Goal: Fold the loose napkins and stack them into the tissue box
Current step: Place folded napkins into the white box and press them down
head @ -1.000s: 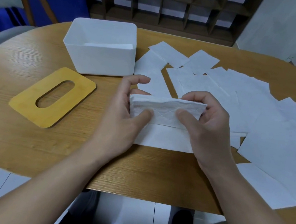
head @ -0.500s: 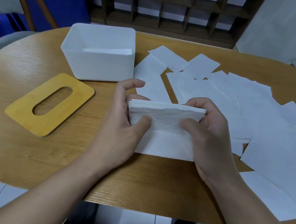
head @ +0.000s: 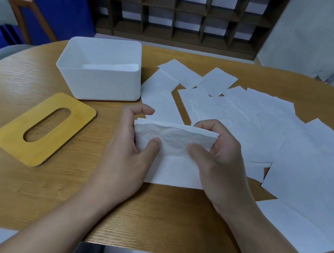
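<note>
A white embossed napkin (head: 174,139) is half folded at the table's middle, its far half lifted over the near half lying flat. My left hand (head: 127,151) pinches its left end between thumb and fingers. My right hand (head: 218,158) pinches its right end the same way. The white open tissue box (head: 102,87) stands behind and to the left, with a folded napkin (head: 114,67) inside against the far wall. Several loose napkins (head: 265,124) lie spread flat over the right side of the table.
The yellow wooden lid (head: 12,141) with an oval slot lies flat left of my hands. The oval wooden table (head: 31,194) ends close to my body. A chair (head: 19,14) stands at the far left and a dark shelf unit (head: 173,13) behind the table.
The raised half of the napkin has come a little further over toward me, with both hands still pinching its ends. The camera view has shifted slightly.
</note>
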A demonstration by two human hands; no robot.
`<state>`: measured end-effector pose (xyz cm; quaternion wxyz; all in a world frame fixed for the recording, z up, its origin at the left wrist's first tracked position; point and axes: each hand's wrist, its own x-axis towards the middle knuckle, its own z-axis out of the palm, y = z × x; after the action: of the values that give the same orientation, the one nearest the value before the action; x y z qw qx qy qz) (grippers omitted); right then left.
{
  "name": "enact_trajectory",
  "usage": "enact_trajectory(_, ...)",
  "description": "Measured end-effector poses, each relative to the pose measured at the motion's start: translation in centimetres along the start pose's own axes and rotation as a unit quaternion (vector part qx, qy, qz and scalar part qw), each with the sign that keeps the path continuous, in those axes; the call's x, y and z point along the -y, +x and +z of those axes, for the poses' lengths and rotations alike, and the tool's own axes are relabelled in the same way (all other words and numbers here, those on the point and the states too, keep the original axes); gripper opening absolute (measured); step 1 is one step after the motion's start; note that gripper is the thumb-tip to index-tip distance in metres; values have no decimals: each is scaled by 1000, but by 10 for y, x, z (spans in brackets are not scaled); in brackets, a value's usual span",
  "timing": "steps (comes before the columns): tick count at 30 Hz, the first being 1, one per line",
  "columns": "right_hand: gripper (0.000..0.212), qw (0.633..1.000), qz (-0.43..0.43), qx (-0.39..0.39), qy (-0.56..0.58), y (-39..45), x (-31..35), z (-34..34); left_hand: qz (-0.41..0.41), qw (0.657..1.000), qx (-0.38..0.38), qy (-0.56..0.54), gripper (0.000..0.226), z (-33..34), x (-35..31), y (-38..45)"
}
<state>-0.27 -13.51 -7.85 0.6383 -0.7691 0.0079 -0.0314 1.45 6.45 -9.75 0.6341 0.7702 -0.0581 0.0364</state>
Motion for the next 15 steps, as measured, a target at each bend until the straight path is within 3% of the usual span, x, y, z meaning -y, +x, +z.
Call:
enact_trajectory(8,24,999,-30,18,-22,-1,-1,-1,30,996,-22,76,52,3,4,-4)
enact_trajectory(15,22,999,-26,23,-11,0,-4,-1,-1,999,-13,34,51,1,1,-2)
